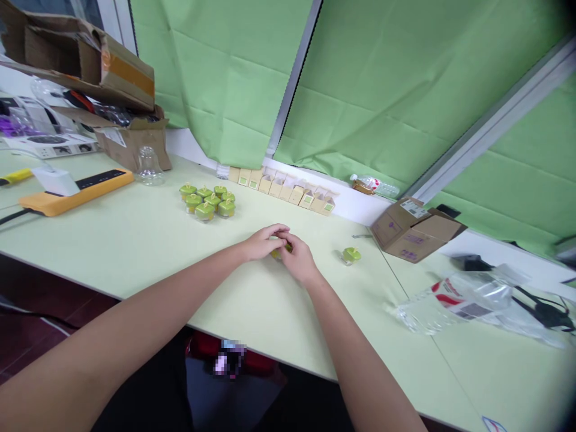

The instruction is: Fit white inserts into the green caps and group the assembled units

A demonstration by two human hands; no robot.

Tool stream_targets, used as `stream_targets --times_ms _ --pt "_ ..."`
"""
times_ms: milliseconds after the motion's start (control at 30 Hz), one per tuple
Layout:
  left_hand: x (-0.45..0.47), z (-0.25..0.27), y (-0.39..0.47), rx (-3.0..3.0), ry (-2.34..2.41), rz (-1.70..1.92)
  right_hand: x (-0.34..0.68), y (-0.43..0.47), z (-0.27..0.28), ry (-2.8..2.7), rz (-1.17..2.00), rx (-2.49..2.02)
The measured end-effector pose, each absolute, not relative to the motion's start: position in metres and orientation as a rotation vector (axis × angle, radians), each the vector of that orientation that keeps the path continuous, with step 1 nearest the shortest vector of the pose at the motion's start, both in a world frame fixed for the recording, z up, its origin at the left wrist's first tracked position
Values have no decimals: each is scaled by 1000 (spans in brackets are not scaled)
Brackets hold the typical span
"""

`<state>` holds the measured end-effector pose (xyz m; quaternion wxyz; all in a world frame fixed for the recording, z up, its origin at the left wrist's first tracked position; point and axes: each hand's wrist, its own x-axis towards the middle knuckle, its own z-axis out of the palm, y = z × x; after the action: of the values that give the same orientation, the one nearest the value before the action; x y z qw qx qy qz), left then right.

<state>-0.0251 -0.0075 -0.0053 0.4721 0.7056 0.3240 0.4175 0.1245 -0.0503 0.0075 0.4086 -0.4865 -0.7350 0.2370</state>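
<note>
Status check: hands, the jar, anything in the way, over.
Left hand and right hand cupped around one jar. Jar mostly hidden by them. Lone jar off right, jar cluster off left; neither touches the hands.

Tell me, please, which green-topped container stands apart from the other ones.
The container to the right of the right hand stands alone; the other containers are clustered on the left, except one partly hidden by the right hand and left hand.

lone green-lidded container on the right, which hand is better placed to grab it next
Probably the right hand: it is nearer the lone container, while the left hand would have to reach past it. Both hands are at another container, mostly hidden between them.
</note>
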Motion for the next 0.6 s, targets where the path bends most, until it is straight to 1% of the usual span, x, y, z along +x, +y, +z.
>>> stream_targets --times_ms 100,300,433,500,600 --pt "-31 -4 -6 1668 747 991 130 -46 7 -1766 697 -1200" --pt "-34 4 -21 1893 649 910 136 -47 12 -1668 608 -1227" --pt "-32 7 -21 1946 660 887 134 -48 16 -1571 650 -1201" --pt "-33 4 -17 1937 701 909 137 -47 20 -1334 732 -1167" --pt "-36 -3 -6 1891 851 998 150 -42 27 -835 877 -1053"
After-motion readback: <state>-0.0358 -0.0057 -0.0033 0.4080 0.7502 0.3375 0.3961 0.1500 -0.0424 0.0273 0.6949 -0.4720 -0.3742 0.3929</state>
